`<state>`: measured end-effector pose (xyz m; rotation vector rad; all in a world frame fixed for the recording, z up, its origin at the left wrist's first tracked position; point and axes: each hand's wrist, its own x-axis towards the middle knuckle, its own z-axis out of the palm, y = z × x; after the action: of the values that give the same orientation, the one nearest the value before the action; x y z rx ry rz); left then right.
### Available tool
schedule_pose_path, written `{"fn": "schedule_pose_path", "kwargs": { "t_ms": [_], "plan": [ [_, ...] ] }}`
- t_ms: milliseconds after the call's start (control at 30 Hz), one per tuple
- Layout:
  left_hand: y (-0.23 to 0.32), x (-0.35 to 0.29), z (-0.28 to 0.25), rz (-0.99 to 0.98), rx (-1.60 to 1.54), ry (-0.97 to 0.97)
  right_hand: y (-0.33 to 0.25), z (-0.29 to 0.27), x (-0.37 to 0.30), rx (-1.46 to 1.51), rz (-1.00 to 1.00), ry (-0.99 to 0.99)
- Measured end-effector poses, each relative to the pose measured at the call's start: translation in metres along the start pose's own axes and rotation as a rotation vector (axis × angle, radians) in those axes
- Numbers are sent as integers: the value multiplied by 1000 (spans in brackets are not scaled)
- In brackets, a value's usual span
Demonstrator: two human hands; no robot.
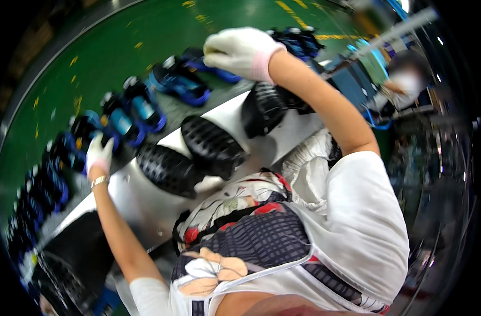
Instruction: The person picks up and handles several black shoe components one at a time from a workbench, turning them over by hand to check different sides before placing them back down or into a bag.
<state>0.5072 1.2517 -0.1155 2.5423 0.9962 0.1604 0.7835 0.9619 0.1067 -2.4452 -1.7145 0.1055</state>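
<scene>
My left hand [99, 155], in a white glove with a pink cuff, reaches over the row at the left with thumb and fingers apart. Beside its fingertips is a blue-and-black shoe [85, 129]; whether they touch I cannot tell. My right hand [243, 52], gloved the same way, is raised at the upper middle with its fingers bent and slightly blurred. Just below it lies another blue shoe [227, 75], partly covered by the hand. Between my arms, black studded, dome-shaped pieces [167, 168] sit along a pale metal ledge [127, 192].
Several more blue-and-black shoes [185, 87] stand in a curved row beyond the ledge. A large black piece [74, 258] is at the lower left. Behind lies a green floor [119, 47] with yellow marks. At the right, another person [406, 87] is near blue bins [351, 81].
</scene>
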Motion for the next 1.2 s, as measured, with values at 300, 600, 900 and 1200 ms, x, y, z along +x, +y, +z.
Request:
{"fn": "schedule_pose_path", "kwargs": {
  "t_ms": [300, 600, 900, 1200],
  "plan": [
    [55, -32, -28, 156, -161, 95, 46, 42, -135, 15, 494, -171],
    [69, -11, 1, 151, -37, -65, 60, 60, -163, 193, 444, -15],
    [88, 9, 13, 84, -170, -81, 59, 63, -165, 171, 461, -16],
    [61, -10, 11, 252, -171, 3, 59, 63, -154, 150, 360, -38]
  ]
}}
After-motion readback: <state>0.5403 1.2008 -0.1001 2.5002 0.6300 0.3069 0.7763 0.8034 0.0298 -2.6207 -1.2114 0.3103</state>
